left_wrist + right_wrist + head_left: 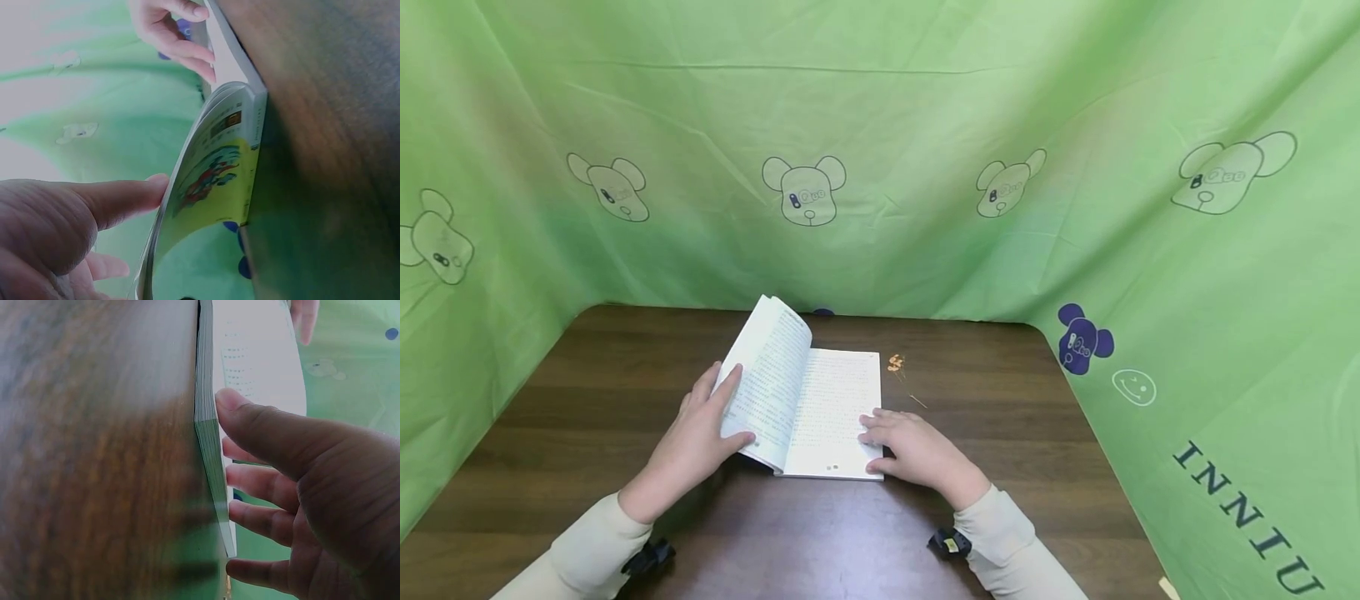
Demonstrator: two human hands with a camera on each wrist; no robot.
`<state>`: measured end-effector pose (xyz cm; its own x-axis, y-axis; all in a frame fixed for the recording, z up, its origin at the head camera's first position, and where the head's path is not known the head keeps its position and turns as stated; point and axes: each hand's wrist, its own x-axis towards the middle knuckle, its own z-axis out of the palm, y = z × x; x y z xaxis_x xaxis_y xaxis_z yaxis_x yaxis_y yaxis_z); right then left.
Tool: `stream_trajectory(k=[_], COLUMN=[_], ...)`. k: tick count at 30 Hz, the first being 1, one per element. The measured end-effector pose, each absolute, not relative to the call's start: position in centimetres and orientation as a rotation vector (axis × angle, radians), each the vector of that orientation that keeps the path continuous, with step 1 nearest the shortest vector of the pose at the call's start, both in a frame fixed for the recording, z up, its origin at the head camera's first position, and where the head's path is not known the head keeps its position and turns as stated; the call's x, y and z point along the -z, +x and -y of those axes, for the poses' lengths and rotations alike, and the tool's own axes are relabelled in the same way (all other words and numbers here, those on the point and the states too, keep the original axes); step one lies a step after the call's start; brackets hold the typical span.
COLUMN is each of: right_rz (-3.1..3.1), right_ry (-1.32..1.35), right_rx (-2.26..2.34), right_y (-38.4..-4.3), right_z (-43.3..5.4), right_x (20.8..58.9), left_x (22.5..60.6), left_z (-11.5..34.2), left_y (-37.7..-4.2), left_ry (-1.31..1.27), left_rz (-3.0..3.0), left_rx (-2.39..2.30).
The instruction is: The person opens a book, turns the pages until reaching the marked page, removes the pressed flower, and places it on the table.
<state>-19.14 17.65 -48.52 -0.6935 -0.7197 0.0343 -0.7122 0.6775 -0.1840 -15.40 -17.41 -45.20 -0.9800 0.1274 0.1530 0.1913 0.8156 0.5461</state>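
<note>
An open paperback book (842, 408) lies on the wooden table with printed pages facing up. Its left part, pages and cover together, stands raised and curved. Against that raised page side my left hand (688, 437) rests its thumb and fingers, spread apart. The left wrist view shows the yellow illustrated cover (215, 181) on the underside, lifted off the table. My right hand (917, 450) touches the right page near its outer edge. In the right wrist view its fingertips (234, 400) rest on the page, over the thick stack of page edges.
A small orange dried sprig (896, 363) with a thin stem lies just right of the book. Green printed cloth (910, 250) hangs around the back and sides of the dark wooden table (1015, 467). A pale object (1168, 588) shows at the lower right.
</note>
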Motion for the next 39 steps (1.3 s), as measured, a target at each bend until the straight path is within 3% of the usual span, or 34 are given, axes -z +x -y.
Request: stream_trajectory(k=[25,39], right_rz=[-2.833,-2.833], right_ry=[-1.199,-1.207], right_rx=[0.305,0.285], right_y=[-19.0,-19.2], right_z=[-17.5,-17.7], right_x=[48.5,48.5], left_x=[42.0,43.3], left_z=[17.6,16.1], left_y=[-16.1,-16.3], left_ry=[-0.32,-0.147], left_rz=[2.808,2.579], left_rx=[1.01,1.613])
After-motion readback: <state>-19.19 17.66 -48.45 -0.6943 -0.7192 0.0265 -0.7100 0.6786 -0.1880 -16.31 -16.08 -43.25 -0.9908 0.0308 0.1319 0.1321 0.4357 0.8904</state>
